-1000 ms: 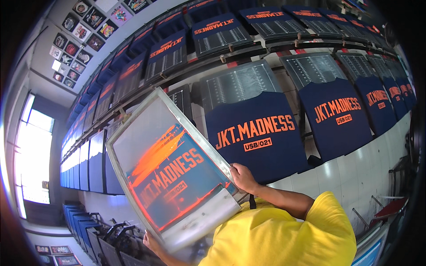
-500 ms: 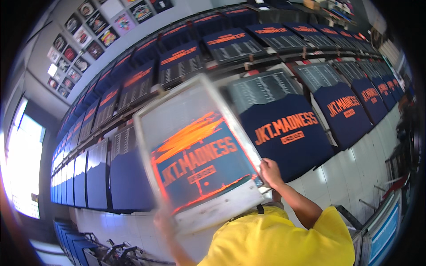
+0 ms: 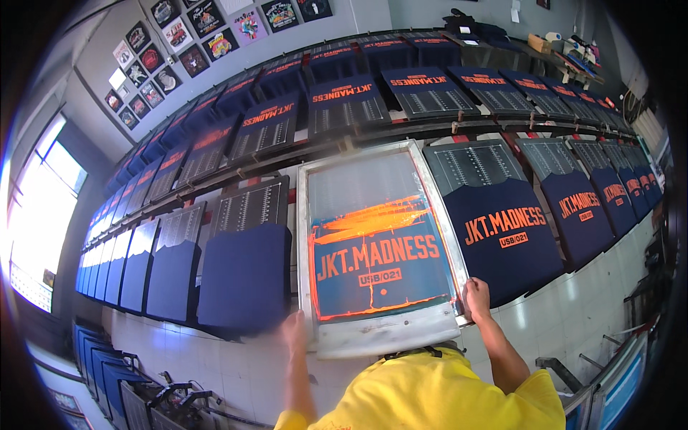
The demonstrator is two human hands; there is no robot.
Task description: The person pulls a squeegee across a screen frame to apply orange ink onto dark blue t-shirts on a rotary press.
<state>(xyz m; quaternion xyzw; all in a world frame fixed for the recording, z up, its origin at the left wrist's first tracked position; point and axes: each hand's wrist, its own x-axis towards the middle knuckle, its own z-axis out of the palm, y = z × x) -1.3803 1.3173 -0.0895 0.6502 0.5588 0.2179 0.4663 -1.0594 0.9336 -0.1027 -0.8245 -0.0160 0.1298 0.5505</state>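
Note:
A silk-screen printing frame [image 3: 387, 335] with pale metal sides is between my hands, over the place between a plain navy shirt and a printed one. Orange ink [image 3: 369, 221] is smeared across the upper part of its mesh, above stencilled lettering. My right hand [image 3: 476, 299] is closed on its lower right edge. At the lower left corner my left hand [image 3: 295, 333] grips the side, somewhat blurred, its fingers partly hidden. To the left lies the plain navy shirt [image 3: 244, 276] on a board; to the right, the navy shirt with orange print [image 3: 510, 247].
Long rows of boards with navy shirts run along a rail [image 3: 344, 140], many bearing orange print. Below left are dark metal stands [image 3: 179, 394]. A blue-panelled rack [image 3: 618, 393] stands at lower right. Small prints [image 3: 204, 18] cover the wall.
The screen frame has turned from a slant to nearly straight with the boards, both hands moving with it. My view has also shifted, and the lettering on the mesh looks sharper.

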